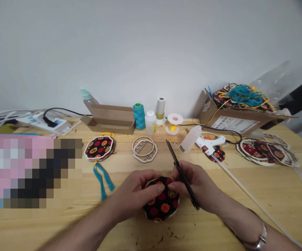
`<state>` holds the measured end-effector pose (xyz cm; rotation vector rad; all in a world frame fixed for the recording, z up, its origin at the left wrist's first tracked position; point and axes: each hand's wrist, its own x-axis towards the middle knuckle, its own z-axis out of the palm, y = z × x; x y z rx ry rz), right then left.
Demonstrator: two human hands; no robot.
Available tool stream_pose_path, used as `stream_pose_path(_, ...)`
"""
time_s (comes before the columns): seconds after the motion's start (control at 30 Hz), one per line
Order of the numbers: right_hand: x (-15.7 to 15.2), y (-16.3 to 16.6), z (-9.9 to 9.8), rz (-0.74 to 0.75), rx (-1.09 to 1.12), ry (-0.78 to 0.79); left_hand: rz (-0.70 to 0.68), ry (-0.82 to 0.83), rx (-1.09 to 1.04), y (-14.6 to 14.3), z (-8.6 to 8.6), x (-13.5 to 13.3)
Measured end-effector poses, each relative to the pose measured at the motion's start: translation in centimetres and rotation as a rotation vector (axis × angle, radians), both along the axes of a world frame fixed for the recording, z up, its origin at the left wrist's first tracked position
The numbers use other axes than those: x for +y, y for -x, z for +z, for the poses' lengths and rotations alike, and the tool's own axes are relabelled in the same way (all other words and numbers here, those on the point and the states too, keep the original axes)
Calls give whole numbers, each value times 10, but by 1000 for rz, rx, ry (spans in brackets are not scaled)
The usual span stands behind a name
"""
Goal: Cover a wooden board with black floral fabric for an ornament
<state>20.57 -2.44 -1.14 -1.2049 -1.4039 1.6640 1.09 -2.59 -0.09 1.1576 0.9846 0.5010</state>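
At a pale wooden table, a person's left hand pinches the top edge of a fabric-covered disc, black cloth printed with red and orange flowers, lying flat just in front of them. The right hand curls round slim black scissors, blades together and pointing away, its fingertips pressing the same edge. Dark snippets on the wood suggest trimming at the rim, work that calls for blades kept close to the pale border; lattice-cut wooden frames lie beyond.
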Motion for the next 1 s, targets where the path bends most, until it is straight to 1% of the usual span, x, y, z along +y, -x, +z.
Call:
stream_pose_path(0.17, -1, 1, -1, 23, -12, -15, 73, -61, 107, -3, 0, 1)
stream_pose_path(0.33, -2, 3, -2, 15, -48, -45, 85, -77, 133, -4, -1, -1)
stream_pose_path(0.43, -1, 3, 1, -22, -15, -28, 130, -20, 59, -3, -3, -1)
stream_pose_path(0.57, 4, 1, 2, -109, 27, -45, 194, 72, -186, -2, -2, 1)
stream_pose_path(0.67, 8, 1, 0, -202, 83, -71, 202, 92, -291, -1, -1, 3)
stream_pose_path(0.73, 8, 2, -1, -272, 105, -92, 195, 102, -307, -1, -1, 4)
stream_pose_path(0.8, 8, 5, 0, -316, 117, -110, 184, 92, -273, -1, -1, 4)
stream_pose_path(0.87, 6, 9, 2, -335, 120, -125, 211, 68, -264, -1, -2, 4)
stream_pose_path(1.0, 6, 15, 10, -347, 61, -165, 230, 87, -269, -1, -1, 3)
